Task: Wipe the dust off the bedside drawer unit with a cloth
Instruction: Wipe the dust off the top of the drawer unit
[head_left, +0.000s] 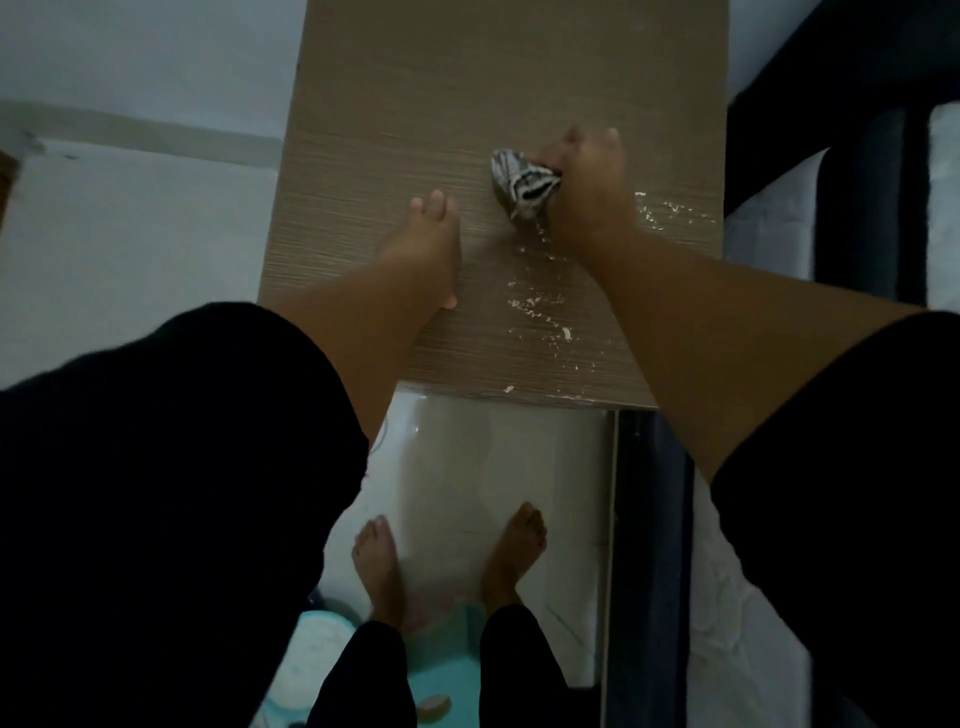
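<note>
Sitting bunched on the wood-grain top of the bedside drawer unit (395, 104), right of centre, is a black-and-white striped cloth (522, 183). Right hand (584, 189) grips it, fingers curled round the wad, pressing it to the surface. White dust flecks (540, 306) scatter near the front edge and right side, beside the right forearm. Left hand (426, 244) rests flat on the top, fingers straight and together, apart from the cloth. Bare feet (519, 551) stand on pale floor tiles below. Dark bed frame (852, 156) at right.
</note>
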